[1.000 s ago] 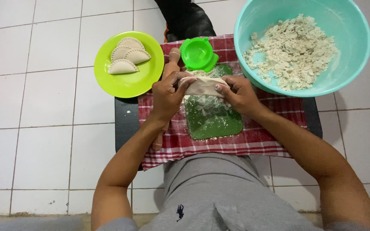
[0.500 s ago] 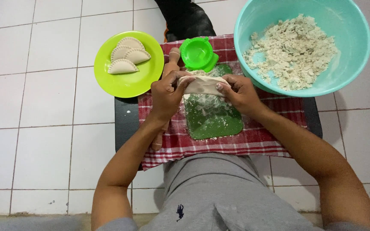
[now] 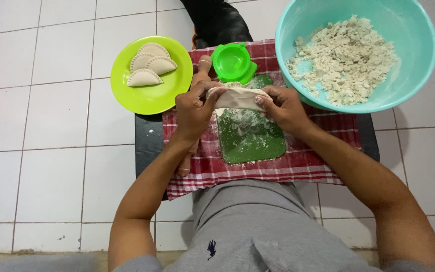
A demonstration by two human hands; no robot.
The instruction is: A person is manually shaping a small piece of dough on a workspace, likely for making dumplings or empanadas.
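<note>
No packages, labels, signs or screens are in view. The only printed mark is a small dark emblem (image 3: 211, 249) on the person's grey clothing, low in the picture.

**Both hands raised mid-frame, pinching inward**

Left hand (image 3: 193, 105): back of hand faces camera, fingers curled, thumb and fingertips pinched shut toward the right. Wrist straight, forearm bare, running down-left to a bent elbow near the bottom edge.

Right hand (image 3: 284, 107): mirror pose, knuckles up, fingers curled and pinched toward the left, thumb tucked under. Forearm bare, running down-right out of the lower right corner.

Hands level with each other, close but not touching, fingertips facing. Both forearms angle outward from the torso in a V.
</note>
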